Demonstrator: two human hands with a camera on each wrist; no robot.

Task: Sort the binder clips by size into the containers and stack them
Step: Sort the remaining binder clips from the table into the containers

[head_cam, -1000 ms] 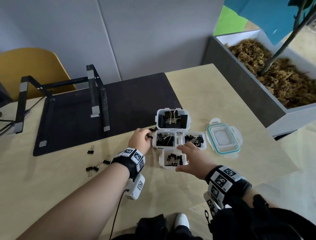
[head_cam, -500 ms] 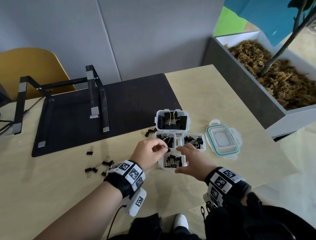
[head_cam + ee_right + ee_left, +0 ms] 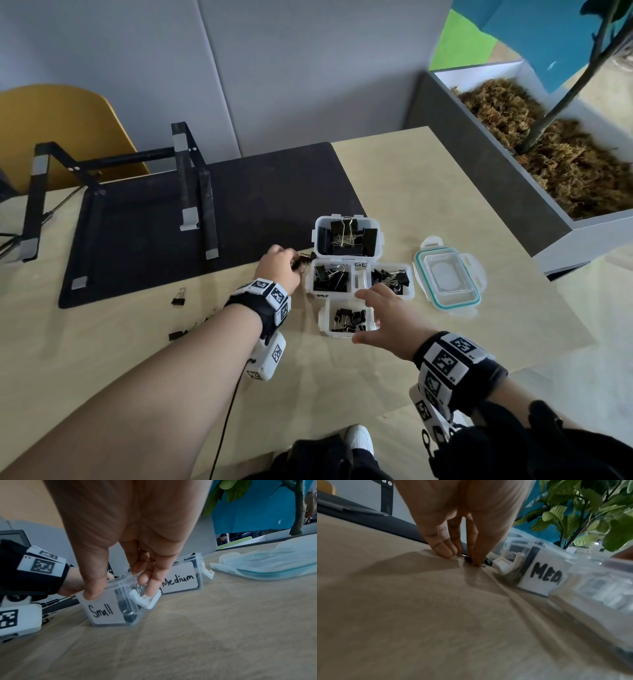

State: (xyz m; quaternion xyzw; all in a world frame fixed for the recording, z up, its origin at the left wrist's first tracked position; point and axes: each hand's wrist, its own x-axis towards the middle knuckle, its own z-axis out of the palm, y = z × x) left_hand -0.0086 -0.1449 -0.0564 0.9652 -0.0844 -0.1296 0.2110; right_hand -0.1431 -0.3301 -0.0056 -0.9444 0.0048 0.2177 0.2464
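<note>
Four clear containers with black binder clips stand together: a large one (image 3: 346, 221) at the back, two medium ones (image 3: 310, 279) (image 3: 409, 279) (image 3: 179, 579), and the one labelled Small (image 3: 323, 320) (image 3: 101, 612) in front. My right hand (image 3: 363, 317) (image 3: 120, 593) grips the Small container, thumb on its front label, fingers at its right latch. My left hand (image 3: 295, 263) (image 3: 464, 557) is down on the table left of the medium container, thumb and fingers pinching a small black clip (image 3: 307, 256) (image 3: 468, 560).
A clear lid with a teal seal (image 3: 447, 275) lies right of the containers. Loose small clips (image 3: 178, 297) (image 3: 176, 335) are scattered left of my forearm. A black mat (image 3: 205, 222) with a black stand (image 3: 191, 185) fills the back left; a planter (image 3: 513, 164) borders the right.
My left hand went from the loose clips to the Small container and has come back to the clips by the mat's edge. My right hand stayed on the Small container.
</note>
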